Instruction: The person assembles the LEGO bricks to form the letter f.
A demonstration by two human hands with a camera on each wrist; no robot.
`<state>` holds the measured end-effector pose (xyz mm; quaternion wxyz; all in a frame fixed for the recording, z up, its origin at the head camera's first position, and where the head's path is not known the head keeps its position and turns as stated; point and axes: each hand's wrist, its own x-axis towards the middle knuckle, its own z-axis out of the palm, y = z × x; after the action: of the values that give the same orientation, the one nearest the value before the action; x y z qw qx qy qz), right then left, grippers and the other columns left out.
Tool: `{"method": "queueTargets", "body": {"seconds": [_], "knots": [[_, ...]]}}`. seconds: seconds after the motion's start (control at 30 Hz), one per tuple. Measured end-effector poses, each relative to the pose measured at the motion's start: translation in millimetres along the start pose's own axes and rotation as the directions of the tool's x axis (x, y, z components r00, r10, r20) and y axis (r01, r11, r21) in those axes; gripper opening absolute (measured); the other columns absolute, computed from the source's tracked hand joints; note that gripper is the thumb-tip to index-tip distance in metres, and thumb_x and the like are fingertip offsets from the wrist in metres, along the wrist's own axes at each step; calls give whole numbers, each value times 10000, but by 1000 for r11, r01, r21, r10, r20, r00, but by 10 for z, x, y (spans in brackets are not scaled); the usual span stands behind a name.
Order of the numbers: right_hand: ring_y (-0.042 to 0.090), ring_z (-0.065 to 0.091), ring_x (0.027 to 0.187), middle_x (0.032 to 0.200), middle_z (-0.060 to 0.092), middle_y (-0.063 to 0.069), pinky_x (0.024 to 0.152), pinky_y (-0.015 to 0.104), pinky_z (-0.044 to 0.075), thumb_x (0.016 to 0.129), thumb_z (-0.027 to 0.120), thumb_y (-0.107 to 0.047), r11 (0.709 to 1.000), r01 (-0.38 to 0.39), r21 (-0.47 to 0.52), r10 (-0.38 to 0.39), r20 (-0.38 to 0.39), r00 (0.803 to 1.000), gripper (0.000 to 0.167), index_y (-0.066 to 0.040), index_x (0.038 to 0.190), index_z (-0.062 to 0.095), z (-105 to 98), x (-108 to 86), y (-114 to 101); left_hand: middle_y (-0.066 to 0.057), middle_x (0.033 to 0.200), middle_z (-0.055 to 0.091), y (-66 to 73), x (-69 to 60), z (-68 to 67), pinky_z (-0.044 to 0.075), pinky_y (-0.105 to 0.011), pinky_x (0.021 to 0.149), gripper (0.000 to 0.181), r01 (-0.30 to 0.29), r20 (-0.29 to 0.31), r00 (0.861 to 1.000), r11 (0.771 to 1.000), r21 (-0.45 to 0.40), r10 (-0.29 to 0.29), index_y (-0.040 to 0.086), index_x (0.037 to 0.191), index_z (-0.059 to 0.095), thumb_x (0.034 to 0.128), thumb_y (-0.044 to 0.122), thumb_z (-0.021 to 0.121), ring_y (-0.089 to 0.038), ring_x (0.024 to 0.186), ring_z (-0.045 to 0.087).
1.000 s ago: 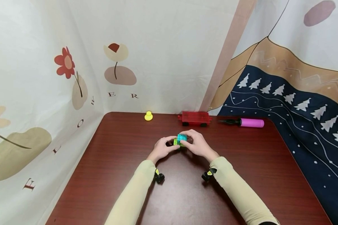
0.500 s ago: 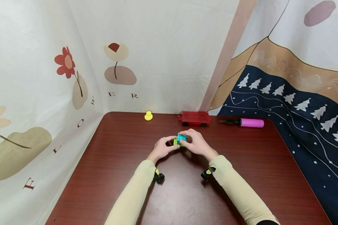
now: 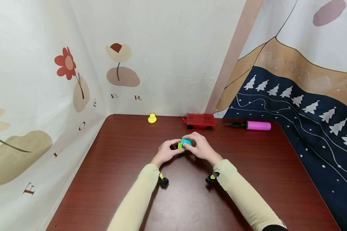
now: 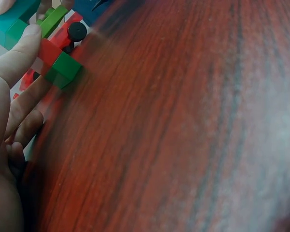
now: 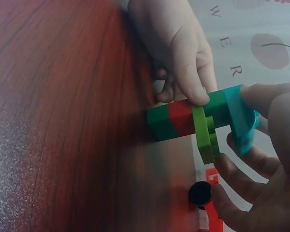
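A stack of toy building bricks stands between both hands near the table's middle. Its base is a dark green brick [image 5: 160, 123], with a red brick [image 5: 181, 119], a lime green brick [image 5: 202, 135] and another green brick [image 5: 217, 107] above. A teal brick [image 5: 241, 118] with a rounded end tops it. My left hand [image 3: 165, 152] pinches the stack around the lime brick, thumb on the near side. My right hand [image 3: 203, 148] holds the teal brick between thumb and fingers. Whether the base touches the table cannot be told.
Along the table's [image 3: 127, 134] back edge stand a yellow rubber duck [image 3: 152, 118], a red wheeled toy wagon [image 3: 200, 121] and a pink hand pump [image 3: 257, 125] with a black nozzle. Printed cloth [image 3: 167, 57] hangs behind and to both sides.
Both hands keep their hold on the brick stack. My right wrist and forearm have shifted slightly left; the bricks stay almost in place.
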<state>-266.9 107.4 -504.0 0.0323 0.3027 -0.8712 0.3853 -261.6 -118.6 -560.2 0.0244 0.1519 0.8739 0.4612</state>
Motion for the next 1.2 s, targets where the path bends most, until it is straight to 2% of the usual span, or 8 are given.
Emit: {"method": "queueTargets", "body": {"seconds": [0.37,0.53,0.73,0.83,0.93,1.03,1.2], "knots": [[186,584,944,1136,640,42,784,360,522,994,745,-317,998,-50,-46,52,27,998,357,-171,1318,715,-10,3,-12,73,1244,720,-10,1,-16,497,-401,905,508,11,5,1000,1000,-8,-11,258,1388,700,936,468,792,-154,1026,595],[191,602,970,1135,632,61,837,376,546,1004,728,-276,999,-30,-37,32,38,999,365,-167,1351,701,-22,-11,-1,69,1178,722,-4,0,-12,504,-384,870,498,-4,-5,1000,1000,-26,4,250,1371,707,933,470,795,-154,1005,594],[177,571,944,1142,632,63,791,347,529,1001,730,-243,1000,21,-10,-20,51,999,400,-117,1378,690,-56,-26,46,60,1057,701,22,-10,-3,510,-364,835,438,-2,-12,1000,999,-47,2,249,1305,730,925,451,810,-155,976,603],[174,586,943,1136,646,68,798,346,541,1011,720,-240,999,34,-9,-34,38,999,388,-99,1371,690,-61,-4,76,52,1068,704,40,-19,-6,522,-365,841,445,-22,-14,1000,998,-64,21,234,1320,714,926,411,820,-158,972,617],[190,618,963,1136,667,82,833,372,560,1026,703,-234,1000,10,5,-10,17,1000,355,-93,1351,696,-68,21,96,20,1143,709,73,-36,-11,531,-373,856,528,-52,1,999,995,-83,52,224,1384,668,902,325,859,-173,974,625],[216,657,992,1148,686,102,884,402,585,1038,689,-223,999,-41,32,41,7,999,332,-75,1335,696,-83,48,127,-8,1221,697,109,-48,-10,534,-384,888,708,-69,26,997,993,-96,72,243,1462,598,833,223,923,-182,978,626],[247,683,1020,1173,715,111,932,449,579,1057,665,-249,988,-130,88,131,-8,991,315,-93,1330,675,-107,74,187,-50,1237,682,156,-52,3,539,-400,935,954,-79,56,995,992,-96,85,257,1557,481,748,130,973,-184,992,646]]}}
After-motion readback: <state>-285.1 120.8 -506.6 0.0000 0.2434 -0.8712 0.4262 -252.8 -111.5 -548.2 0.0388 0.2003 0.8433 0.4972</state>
